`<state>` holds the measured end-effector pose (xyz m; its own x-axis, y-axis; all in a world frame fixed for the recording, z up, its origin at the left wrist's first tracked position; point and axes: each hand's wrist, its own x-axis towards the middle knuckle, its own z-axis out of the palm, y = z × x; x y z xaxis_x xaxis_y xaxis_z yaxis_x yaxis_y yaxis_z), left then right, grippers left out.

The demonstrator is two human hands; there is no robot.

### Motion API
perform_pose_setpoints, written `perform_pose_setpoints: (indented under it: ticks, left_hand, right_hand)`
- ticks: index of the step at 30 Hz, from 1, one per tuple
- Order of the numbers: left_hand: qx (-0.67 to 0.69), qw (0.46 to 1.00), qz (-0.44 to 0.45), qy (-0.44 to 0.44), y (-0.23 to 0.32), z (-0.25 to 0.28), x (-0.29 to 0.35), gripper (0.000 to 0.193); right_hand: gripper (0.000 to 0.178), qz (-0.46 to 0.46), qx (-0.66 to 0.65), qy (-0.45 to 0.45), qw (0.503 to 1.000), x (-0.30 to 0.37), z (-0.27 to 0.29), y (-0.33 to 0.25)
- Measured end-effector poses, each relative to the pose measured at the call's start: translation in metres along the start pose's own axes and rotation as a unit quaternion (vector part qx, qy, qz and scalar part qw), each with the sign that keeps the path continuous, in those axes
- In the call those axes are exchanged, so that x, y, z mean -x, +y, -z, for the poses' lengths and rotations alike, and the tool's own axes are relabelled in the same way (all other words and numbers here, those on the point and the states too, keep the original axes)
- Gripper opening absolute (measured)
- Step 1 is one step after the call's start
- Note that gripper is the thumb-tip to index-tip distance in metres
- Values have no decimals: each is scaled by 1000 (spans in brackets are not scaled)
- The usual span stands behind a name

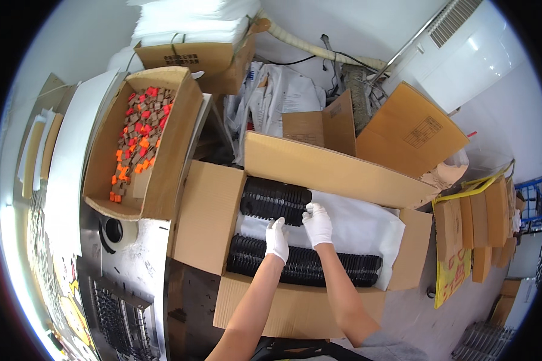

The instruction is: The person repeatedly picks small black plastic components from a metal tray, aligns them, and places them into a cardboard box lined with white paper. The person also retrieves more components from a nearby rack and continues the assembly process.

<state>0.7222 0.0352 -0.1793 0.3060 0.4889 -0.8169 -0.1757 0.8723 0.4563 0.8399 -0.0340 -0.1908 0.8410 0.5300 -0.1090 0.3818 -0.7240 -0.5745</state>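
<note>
An open cardboard box (265, 150) stands in front of me, lined with a white sheet (349, 216). On the sheet lie two rows of thin black parts packed side by side: a shorter far row (274, 198) and a longer near row (319, 268). My left hand (277, 239), in a white glove, is at the near edge of the far row, fingertips drawn together. At that row's right end is my right hand (317, 225), also gloved in white, with curled fingers against the last parts. Whatever either hand pinches is hidden by the fingers.
To the left, a tall carton (183, 114) holds many small brown, red and orange pieces. A roll of tape (118, 232) sits on the bench below it. Behind are white bags (289, 96) and an open carton (412, 123). A yellow-framed cart (454, 265) with flattened cardboard stands right.
</note>
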Motion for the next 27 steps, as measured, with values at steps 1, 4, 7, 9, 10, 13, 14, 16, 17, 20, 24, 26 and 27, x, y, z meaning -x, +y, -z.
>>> perform_pose_setpoints:
  ticks: [1,4,7,9,10,13,14,16,17,20,24,26,27]
  left_hand:
    - [-39,999,-2,-12,5,3,4,46]
    - [-35,997,-60,-25,14,35,46,70]
    - [-118,978,-128,-118,31,107,108,49]
    - [-168,961,-183,-119,37,171,152,36]
    - [-167,958,-219,-77,33,206,177,34]
    - [-190,917,-330,119,2,325,256,26]
    - [-256,868,-371,207,-9,372,285,24]
    - [-319,755,-426,383,-25,466,332,21]
    - [-276,716,-434,471,-27,512,354,26]
    - [-90,712,-364,594,-10,616,373,56]
    - [-224,814,-393,364,19,646,352,59]
    - [-257,818,-354,375,30,644,343,59]
    - [-288,814,-319,390,37,644,341,60]
  right_hand:
    - [23,15,-2,5,1000,-2,-2,2]
    - [24,24,-39,15,999,0,6,20]
    - [23,-39,-125,37,991,17,21,37]
    - [20,-46,-135,40,989,41,22,28]
    - [20,8,-169,12,986,57,16,14]
    - [18,40,-247,-156,956,131,-23,-65]
    - [18,75,-283,-236,927,166,-38,-99]
    - [19,68,-411,-380,826,248,-70,-172]
    - [19,168,-355,-427,815,290,-77,-203]
    - [25,384,-201,-522,734,407,-101,-285]
    - [44,142,-70,-758,632,499,-134,-350]
    - [35,30,-33,-788,615,520,-150,-364]
    - [31,32,4,-776,629,529,-157,-369]
